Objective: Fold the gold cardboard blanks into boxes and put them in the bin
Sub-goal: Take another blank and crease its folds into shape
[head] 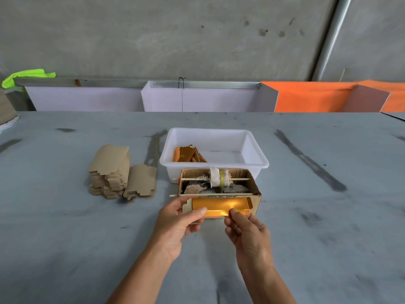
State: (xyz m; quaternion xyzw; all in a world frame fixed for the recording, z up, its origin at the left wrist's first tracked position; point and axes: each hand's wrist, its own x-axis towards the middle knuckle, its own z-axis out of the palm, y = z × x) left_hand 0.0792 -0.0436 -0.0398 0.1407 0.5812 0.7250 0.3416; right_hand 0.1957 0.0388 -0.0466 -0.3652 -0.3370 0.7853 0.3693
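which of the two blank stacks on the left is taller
The far-left stack of blanks; it rises well above the shorter stack leaning beside it, nearer the white bin.

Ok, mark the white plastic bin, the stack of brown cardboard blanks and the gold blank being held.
White plastic bin (255,165): head view, near rim.
Stack of brown cardboard blanks (110,165): head view, top sheet.
Gold cardboard blank (219,205): head view, shiny middle panel.

1. Two bare forearms show, coming in from the bottom edge, with no sleeve on either.
2. The left hand (175,224) wears no glove, ring or band that shows.
3. The right hand (247,232) is likewise ungloved, its wrist bare.
4. Fingernails are short and unpainted where they show.
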